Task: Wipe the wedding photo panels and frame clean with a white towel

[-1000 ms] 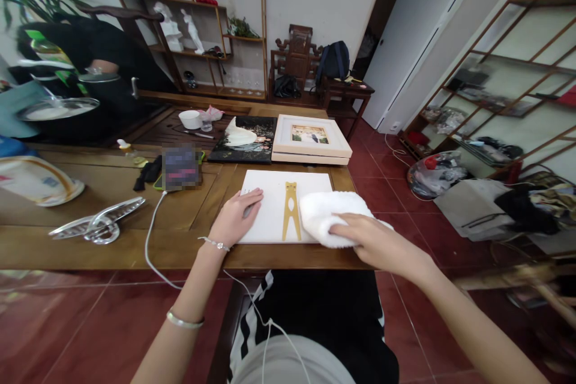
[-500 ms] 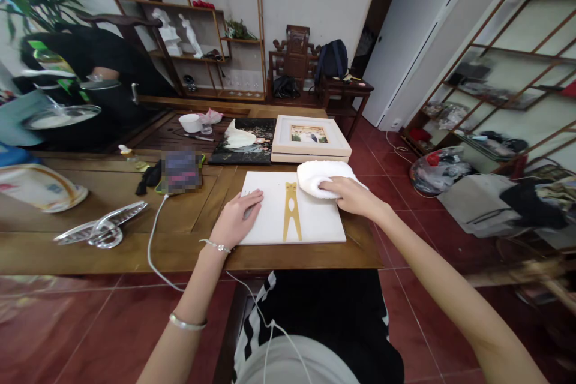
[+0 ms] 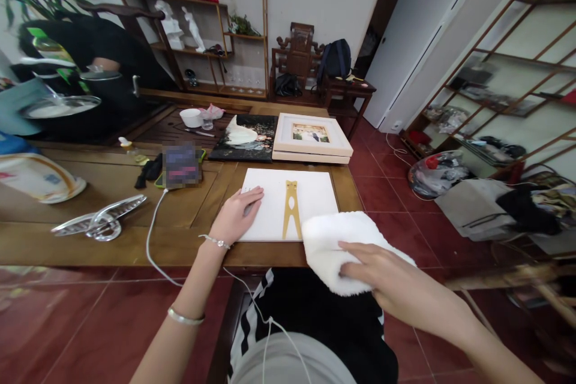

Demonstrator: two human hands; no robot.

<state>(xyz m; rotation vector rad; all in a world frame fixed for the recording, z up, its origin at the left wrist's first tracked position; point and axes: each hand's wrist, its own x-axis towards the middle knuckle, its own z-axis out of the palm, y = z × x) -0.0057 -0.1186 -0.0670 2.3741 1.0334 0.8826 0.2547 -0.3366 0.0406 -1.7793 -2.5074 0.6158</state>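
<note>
Board (image 3: 267,219) lies flat near the table's (image 3: 189,255) near right corner, set just back from the near edge, with a gold figure (image 3: 290,191) upright along its middle. The left hand (image 3: 236,216) rests palm down on the board's left edge, fingers straight and close together, thumb a little apart. The right hand (image 3: 371,267) pinches a bunched cloth (image 3: 330,234), which covers the board's near right corner and hangs out past the table's near edge.

To wipe well, I judge, the left palm should press just enough to stop the board sliding, the cloth should lie flat under the fingers, and strokes should run out over the board's edges, easing off around the gold figure.

Toward the table's far edge stand a white bowl (image 3: 191,117) and a small clear cup (image 3: 207,125). Nearer the left, a bottle (image 3: 140,159) holds yellowish liquid. At the far left corner something pale shows in a dark pot (image 3: 72,125), though blur hides what. On the floor, a clear bag (image 3: 438,179) has a red thing inside.
</note>
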